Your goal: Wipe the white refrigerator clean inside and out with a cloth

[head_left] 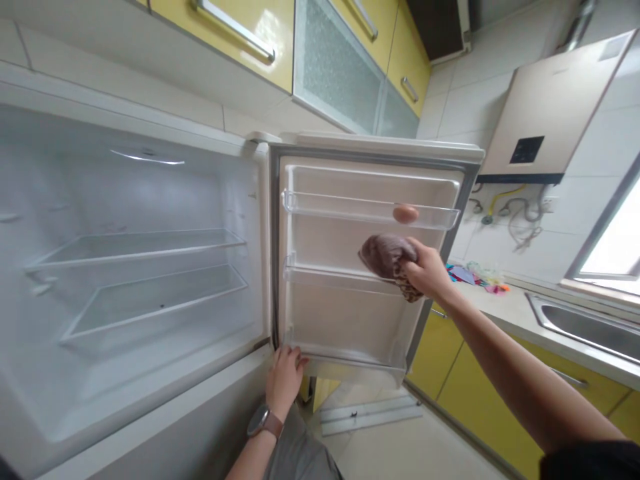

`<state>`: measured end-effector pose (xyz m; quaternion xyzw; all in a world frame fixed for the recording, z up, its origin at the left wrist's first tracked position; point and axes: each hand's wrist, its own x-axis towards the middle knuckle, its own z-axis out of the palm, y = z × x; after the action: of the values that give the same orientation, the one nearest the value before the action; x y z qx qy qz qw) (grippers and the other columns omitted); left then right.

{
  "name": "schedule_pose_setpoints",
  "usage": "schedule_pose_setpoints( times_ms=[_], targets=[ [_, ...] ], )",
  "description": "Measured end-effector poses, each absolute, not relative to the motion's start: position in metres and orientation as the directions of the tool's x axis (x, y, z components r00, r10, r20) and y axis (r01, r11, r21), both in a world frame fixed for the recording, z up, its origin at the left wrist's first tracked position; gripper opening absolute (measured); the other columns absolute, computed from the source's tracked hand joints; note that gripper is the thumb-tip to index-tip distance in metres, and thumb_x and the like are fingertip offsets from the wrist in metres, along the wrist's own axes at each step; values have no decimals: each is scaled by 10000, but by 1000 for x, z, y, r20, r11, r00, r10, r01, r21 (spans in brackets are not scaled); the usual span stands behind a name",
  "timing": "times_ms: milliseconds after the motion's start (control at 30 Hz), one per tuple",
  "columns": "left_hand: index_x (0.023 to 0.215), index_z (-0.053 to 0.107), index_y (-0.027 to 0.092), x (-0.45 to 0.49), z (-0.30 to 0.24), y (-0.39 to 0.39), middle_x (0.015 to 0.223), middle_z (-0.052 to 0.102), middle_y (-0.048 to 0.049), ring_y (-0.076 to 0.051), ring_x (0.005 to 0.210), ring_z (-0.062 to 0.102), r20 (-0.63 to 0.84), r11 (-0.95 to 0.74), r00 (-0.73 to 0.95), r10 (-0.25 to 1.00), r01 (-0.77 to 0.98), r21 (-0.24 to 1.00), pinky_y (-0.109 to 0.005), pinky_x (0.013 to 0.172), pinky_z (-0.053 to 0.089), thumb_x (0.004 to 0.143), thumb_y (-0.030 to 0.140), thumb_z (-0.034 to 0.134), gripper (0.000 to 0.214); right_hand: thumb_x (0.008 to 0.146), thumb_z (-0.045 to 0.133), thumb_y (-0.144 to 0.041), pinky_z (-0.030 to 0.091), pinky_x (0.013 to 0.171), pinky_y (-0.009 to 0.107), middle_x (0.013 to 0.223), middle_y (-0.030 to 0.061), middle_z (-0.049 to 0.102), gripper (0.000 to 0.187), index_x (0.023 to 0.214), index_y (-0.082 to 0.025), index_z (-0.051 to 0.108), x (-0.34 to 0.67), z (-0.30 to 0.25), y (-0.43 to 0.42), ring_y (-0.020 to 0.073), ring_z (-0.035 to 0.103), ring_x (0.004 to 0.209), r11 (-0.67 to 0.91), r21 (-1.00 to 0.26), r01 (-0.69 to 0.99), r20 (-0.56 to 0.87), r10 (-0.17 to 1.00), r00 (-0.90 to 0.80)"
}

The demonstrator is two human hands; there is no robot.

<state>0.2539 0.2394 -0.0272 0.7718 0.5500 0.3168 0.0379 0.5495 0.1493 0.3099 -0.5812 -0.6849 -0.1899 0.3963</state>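
Note:
An open fridge point(150, 320) stands in front of me, its door point(350, 307) swung out to the right. My right hand point(425, 270) is closed on a brown cloth point(387, 257) and presses it against the inside of the door, just above the middle door shelf point(330, 275). An egg point(405, 214) sits in the top door shelf point(350, 208), right above the cloth. My left hand point(284, 377), with a watch on the wrist, grips the bottom inner corner of the door, fingers curled over its edge.
Two glass shelves point(150, 243) sit inside the fridge. Yellow wall cabinets point(240, 33) hang above. To the right are a counter with colourful cloths point(475, 277), a steel sink point(585, 327), a wall heater point(545, 113) and yellow base cabinets point(465, 387).

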Motion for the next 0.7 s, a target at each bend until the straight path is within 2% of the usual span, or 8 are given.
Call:
schedule_pose_setpoints(
  times_ms=[100, 167, 200, 267, 333, 467, 533, 700],
  targets=[
    [1058, 724, 232, 254, -26, 238, 1156, 686, -101, -293, 1246, 600, 462, -400, 194, 865, 823, 403, -386, 957, 525, 1016, 280, 573, 164, 852, 542, -304, 475, 741, 380, 893, 68, 676, 365, 1199, -227, 623, 573, 291, 121, 266, 627, 819, 284, -161, 945, 981, 153, 121],
    [1037, 718, 231, 253, -25, 237, 1149, 685, -98, -298, 1246, 596, 469, -404, 194, 861, 822, 401, -392, 965, 524, 1012, 271, 578, 148, 860, 602, -326, 481, 812, 442, 1023, 101, 674, 454, 1308, -255, 575, 578, 277, 106, 316, 644, 939, 276, 23, 961, 993, -117, 10],
    [1035, 715, 230, 252, -25, 237, 1144, 684, -96, -297, 1241, 597, 472, -407, 196, 860, 821, 401, -395, 977, 520, 1012, 266, 577, 144, 859, 626, -315, 477, 856, 466, 1097, 113, 676, 487, 1339, -270, 559, 577, 272, 101, 337, 645, 1014, 248, 134, 959, 984, -152, -98],
    [1046, 711, 228, 251, -26, 238, 1139, 684, -94, -293, 1231, 600, 474, -416, 203, 857, 815, 403, -400, 1006, 508, 1016, 258, 570, 147, 858, 639, -249, 461, 918, 473, 1220, 119, 683, 499, 1350, -283, 564, 573, 271, 98, 349, 633, 1136, 172, 346, 922, 935, 13, -354],
    [1054, 713, 231, 249, -26, 238, 1139, 682, -92, -284, 1224, 606, 472, -425, 211, 856, 807, 410, -394, 1012, 504, 1019, 250, 564, 154, 835, 631, -162, 450, 912, 429, 1255, 109, 701, 485, 1307, -266, 604, 567, 280, 106, 319, 631, 1161, 130, 502, 855, 788, 339, -514],
    [1024, 720, 230, 248, -25, 239, 1136, 676, -89, -272, 1218, 610, 455, -417, 205, 867, 799, 433, -377, 993, 512, 1017, 228, 545, 175, 739, 635, -89, 420, 760, 349, 1034, 64, 728, 407, 1123, -219, 668, 563, 315, 136, 236, 637, 959, 146, 588, 796, 541, 661, -521],
    [1053, 723, 225, 248, -26, 239, 1167, 674, -95, -271, 1237, 605, 446, -405, 196, 873, 800, 442, -375, 999, 511, 1017, 224, 539, 188, 732, 637, -93, 400, 743, 348, 991, 63, 709, 363, 1074, -209, 673, 562, 326, 145, 229, 613, 923, 102, 607, 788, 561, 648, -516],
    [1125, 725, 211, 250, -29, 242, 1201, 673, -101, -284, 1263, 589, 416, -408, 219, 883, 797, 446, -394, 1044, 494, 1018, 269, 563, 202, 854, 641, -115, 361, 868, 382, 1111, 31, 714, 369, 1154, -324, 689, 560, 322, 142, 236, 573, 1047, 26, 758, 651, 607, 338, -720]
  ],
)
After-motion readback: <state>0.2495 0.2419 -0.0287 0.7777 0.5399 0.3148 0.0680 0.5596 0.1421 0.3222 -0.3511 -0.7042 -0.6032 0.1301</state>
